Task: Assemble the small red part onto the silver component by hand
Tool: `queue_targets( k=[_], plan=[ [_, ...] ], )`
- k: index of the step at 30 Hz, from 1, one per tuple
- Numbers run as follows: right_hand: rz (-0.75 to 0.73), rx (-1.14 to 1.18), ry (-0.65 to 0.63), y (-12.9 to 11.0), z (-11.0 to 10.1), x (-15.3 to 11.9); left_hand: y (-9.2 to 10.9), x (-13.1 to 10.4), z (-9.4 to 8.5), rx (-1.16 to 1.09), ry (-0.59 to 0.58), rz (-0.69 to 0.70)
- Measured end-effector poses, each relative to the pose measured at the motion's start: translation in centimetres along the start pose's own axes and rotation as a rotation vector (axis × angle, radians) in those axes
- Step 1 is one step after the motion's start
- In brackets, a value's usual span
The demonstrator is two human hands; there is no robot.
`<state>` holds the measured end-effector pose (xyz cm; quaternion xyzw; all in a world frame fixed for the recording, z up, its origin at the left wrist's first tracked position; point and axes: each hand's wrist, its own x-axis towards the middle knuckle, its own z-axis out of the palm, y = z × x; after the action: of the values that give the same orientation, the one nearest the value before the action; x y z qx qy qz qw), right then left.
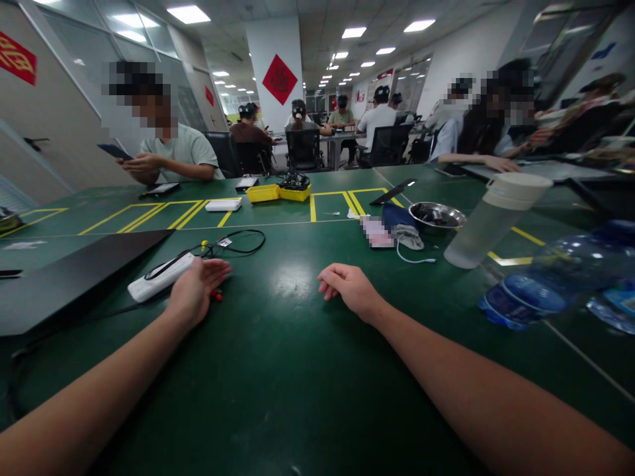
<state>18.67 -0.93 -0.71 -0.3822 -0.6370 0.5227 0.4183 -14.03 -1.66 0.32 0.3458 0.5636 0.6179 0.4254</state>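
My left hand (196, 287) is held edge-on above the green table (278, 383), its fingers straight and nothing in its grasp. Just left of it, partly covered by the hand, lies a white oblong device (161, 277) with a black cable (253, 233) looping behind. Small red pieces (218, 295) show beside the heel of that hand. My right hand (347, 287) is curled loosely over the table, thumb against the bent fingers, and no object shows in it. Beyond the right hand are a pink item (378, 233), a grey cloth pouch (409, 236) and a white cable (415, 260).
To the right stand a frosted bottle (476, 228) and a blue-labelled plastic bottle (526, 297), by a metal bowl (436, 217). A dark flat panel (84, 274) lies left. Yellow trays (262, 193) sit farther back. A person (178, 152) sits across, holding a phone; others sit beyond.
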Motion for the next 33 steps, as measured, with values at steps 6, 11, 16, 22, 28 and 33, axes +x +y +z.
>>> queue_targets(
  k=[6,11,16,22,28,33],
  plan=[
    [-0.006,0.006,0.001,0.1,0.1,-0.1,-2.3,-2.5,11.6,-0.139,-0.301,-0.044],
    [-0.077,-0.029,0.209,0.4,-0.1,0.1,-3.1,-5.1,16.1,0.041,-0.505,0.059],
    [-0.085,-0.237,0.428,1.6,-0.3,0.6,-2.6,-6.3,14.4,0.787,-0.563,0.414],
    [-0.146,-0.525,0.243,1.8,0.0,0.4,-2.7,-7.4,13.4,1.113,-0.644,0.658],
    [-0.098,-0.523,0.105,0.6,0.3,-0.1,-2.9,-6.8,13.8,1.008,-0.684,0.646],
    [-0.147,-0.456,0.110,1.0,0.2,0.1,-3.0,-6.0,13.6,0.813,-0.745,0.540]
  ],
)
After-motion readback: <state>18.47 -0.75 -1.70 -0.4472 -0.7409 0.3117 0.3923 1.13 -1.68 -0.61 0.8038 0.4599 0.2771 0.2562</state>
